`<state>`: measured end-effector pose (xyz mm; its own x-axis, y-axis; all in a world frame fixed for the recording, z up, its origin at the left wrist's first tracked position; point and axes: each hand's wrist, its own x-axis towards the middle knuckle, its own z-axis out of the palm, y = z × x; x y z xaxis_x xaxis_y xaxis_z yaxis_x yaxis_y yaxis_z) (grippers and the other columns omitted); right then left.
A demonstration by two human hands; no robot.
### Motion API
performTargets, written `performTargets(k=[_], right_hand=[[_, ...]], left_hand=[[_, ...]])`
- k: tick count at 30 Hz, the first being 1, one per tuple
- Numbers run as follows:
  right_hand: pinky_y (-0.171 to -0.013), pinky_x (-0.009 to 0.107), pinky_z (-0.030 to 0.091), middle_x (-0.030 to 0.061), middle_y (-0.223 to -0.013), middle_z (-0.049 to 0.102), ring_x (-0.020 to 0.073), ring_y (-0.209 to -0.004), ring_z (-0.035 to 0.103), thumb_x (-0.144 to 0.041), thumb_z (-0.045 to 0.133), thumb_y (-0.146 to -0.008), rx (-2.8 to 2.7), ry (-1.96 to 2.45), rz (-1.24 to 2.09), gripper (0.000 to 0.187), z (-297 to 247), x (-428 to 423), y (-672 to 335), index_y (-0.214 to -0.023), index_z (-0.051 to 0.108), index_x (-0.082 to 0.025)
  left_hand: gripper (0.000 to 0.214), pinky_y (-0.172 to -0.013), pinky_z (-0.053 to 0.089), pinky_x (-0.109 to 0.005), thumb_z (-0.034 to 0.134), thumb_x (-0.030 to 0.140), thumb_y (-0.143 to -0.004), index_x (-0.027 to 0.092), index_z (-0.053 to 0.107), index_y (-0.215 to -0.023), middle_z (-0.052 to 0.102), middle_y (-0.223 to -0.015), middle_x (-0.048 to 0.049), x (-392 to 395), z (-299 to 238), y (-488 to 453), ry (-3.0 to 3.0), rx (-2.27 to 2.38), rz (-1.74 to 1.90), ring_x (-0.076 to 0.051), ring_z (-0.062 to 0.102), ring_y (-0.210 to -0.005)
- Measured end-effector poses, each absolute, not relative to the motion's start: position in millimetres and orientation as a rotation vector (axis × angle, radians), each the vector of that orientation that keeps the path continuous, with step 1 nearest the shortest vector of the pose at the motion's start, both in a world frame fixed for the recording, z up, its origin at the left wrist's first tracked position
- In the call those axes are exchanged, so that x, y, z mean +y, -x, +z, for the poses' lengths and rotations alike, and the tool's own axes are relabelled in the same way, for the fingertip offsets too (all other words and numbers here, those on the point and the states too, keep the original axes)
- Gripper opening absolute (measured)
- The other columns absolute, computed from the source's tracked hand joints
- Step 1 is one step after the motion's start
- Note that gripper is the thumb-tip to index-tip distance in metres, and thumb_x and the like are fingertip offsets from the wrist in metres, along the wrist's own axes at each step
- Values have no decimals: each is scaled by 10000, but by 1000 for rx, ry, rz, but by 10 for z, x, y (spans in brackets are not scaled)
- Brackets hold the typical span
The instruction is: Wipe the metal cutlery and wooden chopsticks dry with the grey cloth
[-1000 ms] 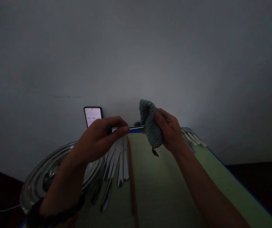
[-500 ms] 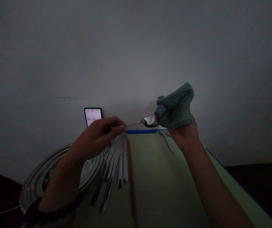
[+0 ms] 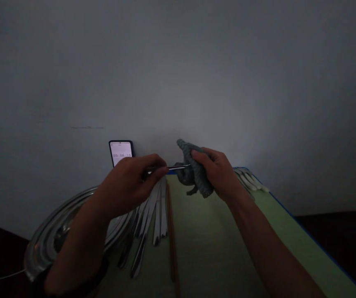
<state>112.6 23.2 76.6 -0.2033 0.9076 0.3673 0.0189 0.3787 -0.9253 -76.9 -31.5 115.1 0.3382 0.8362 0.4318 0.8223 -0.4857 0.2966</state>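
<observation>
My left hand (image 3: 131, 182) pinches the handle of a metal spoon (image 3: 173, 167) and holds it level above the green mat (image 3: 212, 244). My right hand (image 3: 218, 171) is closed on a grey-green knitted cloth (image 3: 193, 171). The cloth is wrapped round the spoon's bowl, which is hidden inside it. Both hands meet in the air near the mat's far end.
Several pieces of cutlery (image 3: 153, 215) lie in a row on the mat's left part, beside a wooden stick (image 3: 171, 236). A large steel plate (image 3: 56, 231) sits at the left. White-handled utensils (image 3: 249, 180) lie at the far right. A lit phone (image 3: 121, 152) leans on the wall.
Half a second ago the cloth was lifted off and the spoon's bowl was bare. Now my right hand has come back down and closed the cloth round the bowl.
</observation>
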Motion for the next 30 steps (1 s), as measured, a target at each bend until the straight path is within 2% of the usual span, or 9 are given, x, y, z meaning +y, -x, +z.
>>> performTargets(k=[4,7,10,14,17,21,23,30], right_hand=[[-557,265,477,3,-653,632,130,-577,576,-397,549,-754,-1347,759,1265,230,765,264,-1080,-754,617,-178],[-794,359,510,55,-948,688,191,-868,641,-336,464,-793,-1226,510,1526,255,794,257,-1049,-920,629,-188],[-935,404,457,40,-1234,575,195,-1110,554,-297,348,-840,-1202,294,1597,329,824,241,-1037,-1056,582,-212],[-937,420,462,9,-1386,423,185,-1200,480,-331,289,-881,-1347,307,1333,382,826,221,-1023,-1237,410,-268],[-928,395,465,35,-1370,437,182,-1184,486,-413,358,-876,-1441,467,1044,405,803,207,-1008,-1257,349,-277],[-924,386,459,82,-1231,552,198,-1069,557,-463,582,-751,-1427,681,774,528,783,181,-992,-1196,405,-239],[-901,375,469,79,-1146,601,192,-994,592,-458,623,-717,-1386,735,738,536,780,173,-982,-1162,431,-229],[-878,342,465,68,-1033,656,172,-954,606,-419,481,-836,-1428,668,715,304,797,170,-986,-1041,546,-205]], left_hand=[[269,-491,315,-225,436,360,-852,154,602,-806,537,-565,24,-281,1114,755,-2561,1599,855,-95,452,-485],[264,-496,325,-224,444,377,-853,163,592,-811,516,-571,34,-231,1059,778,-2460,1555,908,-97,448,-505],[242,-509,346,-219,452,369,-852,172,582,-797,505,-598,36,-180,1006,771,-2282,1441,988,-99,445,-541],[227,-441,302,-212,444,357,-848,181,553,-756,417,-516,61,-142,972,709,-2014,1342,1030,-82,342,-454],[224,-409,275,-209,452,368,-840,186,529,-734,353,-473,75,-158,997,658,-1952,1325,1028,-79,302,-425],[233,-388,260,-201,440,376,-841,186,521,-734,341,-464,74,-220,1065,589,-2012,1345,975,-78,308,-419],[234,-378,253,-194,437,383,-847,188,511,-740,347,-473,74,-240,1077,569,-2020,1357,937,-73,312,-417],[247,-344,170,-173,485,390,-849,186,462,-712,289,-519,80,-161,943,689,-1631,1131,898,-40,223,-405]])
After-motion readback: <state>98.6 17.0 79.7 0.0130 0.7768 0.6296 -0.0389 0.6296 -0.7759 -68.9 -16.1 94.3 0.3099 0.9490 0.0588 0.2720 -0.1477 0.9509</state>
